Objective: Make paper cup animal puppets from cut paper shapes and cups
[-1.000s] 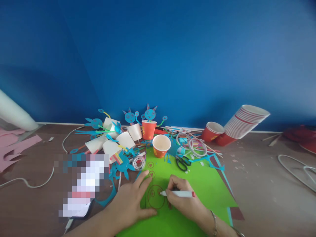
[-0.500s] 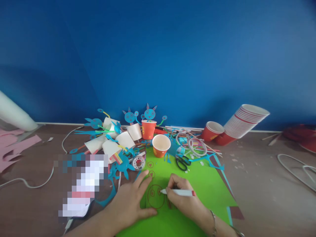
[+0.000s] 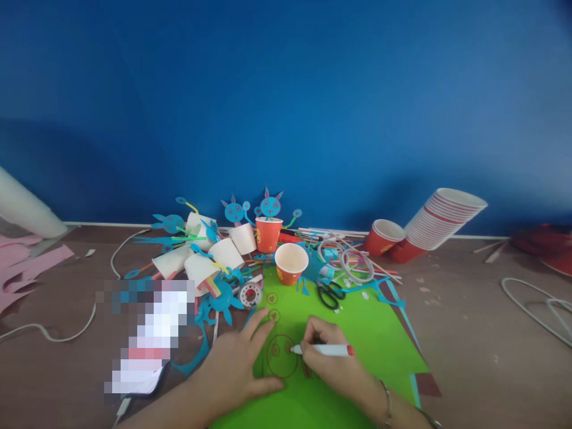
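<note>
My right hand (image 3: 333, 357) grips a white marker (image 3: 328, 350) with a red end, its tip on the right eye of a round face drawing (image 3: 282, 356). That drawing is in red line on a green paper sheet (image 3: 379, 333). Left of it, my left hand (image 3: 239, 360) lies on the sheet with fingers spread. Two small circles with hearts (image 3: 272, 298) are drawn above the face. At the sheet's far edge stands a red paper cup (image 3: 291, 265). Dark-handled scissors (image 3: 329, 294) lie to its right.
Blue paper animals (image 3: 270, 206), white cups (image 3: 199, 271), straws and a tape roll (image 3: 250, 295) crowd the back left. A leaning cup stack (image 3: 440, 220) stands back right, near a blue wall (image 3: 286, 107). A blurred-out phone (image 3: 149, 339) with a cable lies left; pink paper (image 3: 31, 262) is beyond.
The marker tip has shifted very slightly at the right eye of the face. My left hand keeps its place on the sheet.
</note>
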`<state>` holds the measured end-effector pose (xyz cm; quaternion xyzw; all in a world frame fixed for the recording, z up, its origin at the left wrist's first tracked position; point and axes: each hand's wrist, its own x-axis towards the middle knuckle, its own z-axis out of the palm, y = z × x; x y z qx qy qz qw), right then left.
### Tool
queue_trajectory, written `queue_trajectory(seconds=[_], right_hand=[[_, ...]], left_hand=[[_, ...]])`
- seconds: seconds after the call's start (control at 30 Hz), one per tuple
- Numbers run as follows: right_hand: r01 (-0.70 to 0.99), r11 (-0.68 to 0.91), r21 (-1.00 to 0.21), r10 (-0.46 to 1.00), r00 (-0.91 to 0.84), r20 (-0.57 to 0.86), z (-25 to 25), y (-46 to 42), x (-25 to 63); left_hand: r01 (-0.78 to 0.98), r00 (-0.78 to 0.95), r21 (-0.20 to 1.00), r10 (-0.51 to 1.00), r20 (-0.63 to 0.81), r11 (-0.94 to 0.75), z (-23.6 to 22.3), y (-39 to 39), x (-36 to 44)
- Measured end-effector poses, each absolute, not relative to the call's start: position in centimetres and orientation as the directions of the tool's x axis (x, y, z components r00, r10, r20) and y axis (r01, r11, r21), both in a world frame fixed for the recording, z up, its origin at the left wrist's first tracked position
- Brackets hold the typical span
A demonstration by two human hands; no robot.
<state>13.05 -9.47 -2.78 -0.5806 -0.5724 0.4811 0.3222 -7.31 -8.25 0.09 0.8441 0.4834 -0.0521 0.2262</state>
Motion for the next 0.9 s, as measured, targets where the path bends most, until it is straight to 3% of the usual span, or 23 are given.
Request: queue_trajectory(seconds=[0.9], right_hand=[[0.385,-0.156,-0.91,0.972,-0.104,-0.21,-3.01,-9.44,13.05]], left_hand=[[0.836,0.53,0.339,0.795,-0.296,-0.431,-0.41,-8.3,-7.62]])
